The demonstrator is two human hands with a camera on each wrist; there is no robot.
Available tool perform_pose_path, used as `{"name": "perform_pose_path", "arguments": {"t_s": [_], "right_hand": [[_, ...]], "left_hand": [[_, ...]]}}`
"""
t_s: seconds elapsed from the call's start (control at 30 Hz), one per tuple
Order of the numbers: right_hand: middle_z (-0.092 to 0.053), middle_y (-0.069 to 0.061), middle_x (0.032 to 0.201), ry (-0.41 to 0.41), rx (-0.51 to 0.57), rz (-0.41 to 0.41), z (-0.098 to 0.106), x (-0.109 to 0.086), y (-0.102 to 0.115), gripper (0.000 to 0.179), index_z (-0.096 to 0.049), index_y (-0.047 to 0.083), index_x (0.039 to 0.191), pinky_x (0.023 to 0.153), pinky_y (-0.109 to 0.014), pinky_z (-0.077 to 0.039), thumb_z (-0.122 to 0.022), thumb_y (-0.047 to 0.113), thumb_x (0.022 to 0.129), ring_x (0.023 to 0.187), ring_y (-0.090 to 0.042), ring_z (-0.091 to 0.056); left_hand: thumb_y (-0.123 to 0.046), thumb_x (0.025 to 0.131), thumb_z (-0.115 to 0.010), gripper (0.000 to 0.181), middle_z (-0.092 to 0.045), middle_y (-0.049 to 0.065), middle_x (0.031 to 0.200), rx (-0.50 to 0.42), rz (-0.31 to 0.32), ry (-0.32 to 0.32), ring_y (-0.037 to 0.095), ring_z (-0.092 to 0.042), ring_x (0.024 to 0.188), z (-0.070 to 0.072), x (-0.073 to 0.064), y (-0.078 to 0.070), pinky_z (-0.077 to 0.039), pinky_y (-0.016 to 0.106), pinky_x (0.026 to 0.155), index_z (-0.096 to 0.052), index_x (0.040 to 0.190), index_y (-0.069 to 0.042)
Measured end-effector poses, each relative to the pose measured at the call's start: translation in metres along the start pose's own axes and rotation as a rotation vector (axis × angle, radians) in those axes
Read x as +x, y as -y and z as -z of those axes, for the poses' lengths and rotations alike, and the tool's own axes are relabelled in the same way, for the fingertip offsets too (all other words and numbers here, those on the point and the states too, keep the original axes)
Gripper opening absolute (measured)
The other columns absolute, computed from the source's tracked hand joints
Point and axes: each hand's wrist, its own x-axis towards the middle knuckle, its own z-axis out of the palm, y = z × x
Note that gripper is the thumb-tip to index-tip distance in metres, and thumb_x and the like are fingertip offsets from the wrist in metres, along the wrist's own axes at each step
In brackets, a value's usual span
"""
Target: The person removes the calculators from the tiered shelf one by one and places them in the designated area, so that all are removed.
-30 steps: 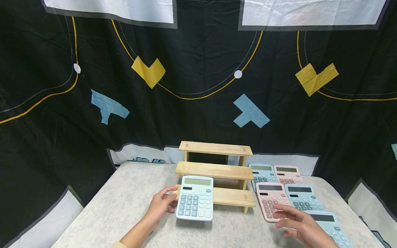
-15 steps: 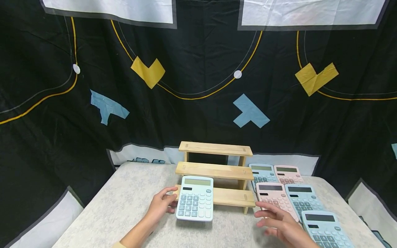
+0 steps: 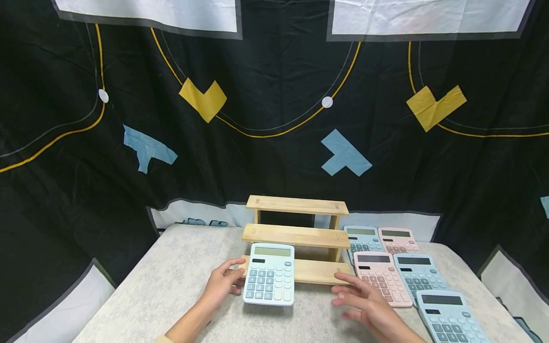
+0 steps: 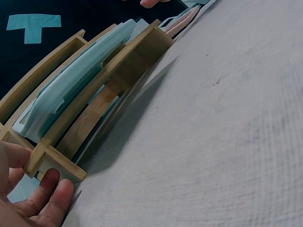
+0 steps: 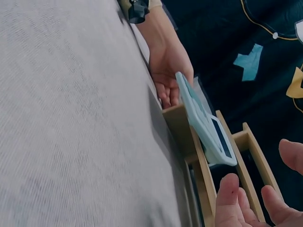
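A three-tier wooden stepped rack (image 3: 296, 234) stands on the table. My left hand (image 3: 222, 281) grips the left end of its lowest board, and in the left wrist view its fingers (image 4: 47, 191) curl at that end. A pale blue calculator (image 3: 269, 275) leans back on the lowest step at the left, keys facing me, beside the left hand. At the right end of the same board is my right hand (image 3: 362, 302), its fingers spread and holding nothing. In the right wrist view its fingertips (image 5: 228, 184) overlap the rack.
Several calculators lie right of the rack: a pink one (image 3: 379, 278) and a blue one (image 3: 419, 274), a blue one (image 3: 450, 317) nearer me, and a blue (image 3: 362, 237) and a pink one (image 3: 396, 239) behind. A black cloth (image 3: 274, 162) hangs behind the table (image 3: 171, 267).
My right hand has moved left from over the right-hand calculators to the rack's right end, uncovering the near blue calculator. The left hand and the leaning calculator have stayed in place.
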Motion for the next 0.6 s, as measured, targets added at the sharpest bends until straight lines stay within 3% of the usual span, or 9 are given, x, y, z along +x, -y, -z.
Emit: {"name": "perform_pose_path", "arguments": {"t_s": [0.4, 0.6], "right_hand": [[-0.06, -0.015, 0.131, 0.022, 0.069, 0.053, -0.022, 0.015, 0.0, 0.068, -0.032, 0.002, 0.154, 0.09, -0.044, -0.056, -0.064, 0.028, 0.1, 0.107, -0.023, -0.068], [-0.058, -0.014, 0.13, 0.044, 0.081, 0.092, -0.029, 0.021, -0.004, 0.067, -0.032, 0.001, 0.154, 0.087, -0.04, -0.056, -0.063, 0.023, 0.099, 0.106, -0.023, -0.068]], "left_hand": [[-0.02, 0.1, -0.059, 0.04, -0.069, 0.009, 0.097, 0.016, 0.002, -0.002, 0.018, -0.067, 0.081, -0.001, -0.001, -0.001, -0.06, 0.037, 0.069, -0.057, 0.138, -0.007], [-0.019, 0.1, -0.059, 0.039, -0.069, 0.009, 0.096, 0.01, -0.003, -0.004, 0.017, -0.067, 0.08, 0.0, -0.002, -0.001, -0.06, 0.037, 0.069, -0.058, 0.137, -0.007]]}}
